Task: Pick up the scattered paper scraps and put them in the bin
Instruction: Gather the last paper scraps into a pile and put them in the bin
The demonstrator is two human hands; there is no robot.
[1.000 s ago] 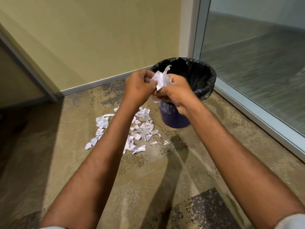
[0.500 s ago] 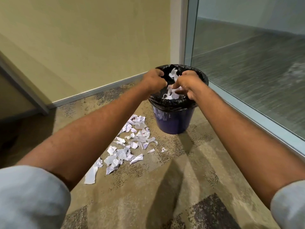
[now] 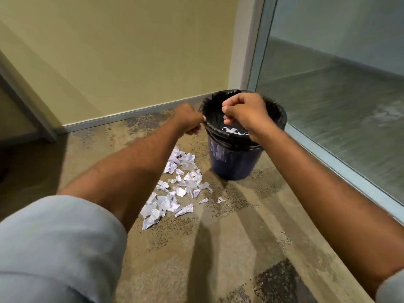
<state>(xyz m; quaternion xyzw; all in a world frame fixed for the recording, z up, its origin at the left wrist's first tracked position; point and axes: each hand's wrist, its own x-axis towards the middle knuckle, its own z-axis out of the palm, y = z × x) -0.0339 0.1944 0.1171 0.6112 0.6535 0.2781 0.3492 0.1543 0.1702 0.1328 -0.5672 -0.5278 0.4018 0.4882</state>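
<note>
I've got the right hand (image 3: 244,114) curled over the bin (image 3: 234,162) so stuff drops straight in. Can't tell either grip; the left hand (image 3: 188,121) is blurry at the rim. Most paper scraps (image 3: 179,189) sit on the carpet (image 3: 218,248) beside it.

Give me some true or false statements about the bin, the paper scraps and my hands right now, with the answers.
1. Paper scraps lie on the carpet to the left of the bin. True.
2. The bin has a white liner. False: its liner is black.
3. The right hand is above the bin's opening. True.
4. The bin holds nothing. False: torn paper lies inside it.
5. The left hand is down on the carpet among the scraps. False: the left hand is up beside the bin's rim.
</note>
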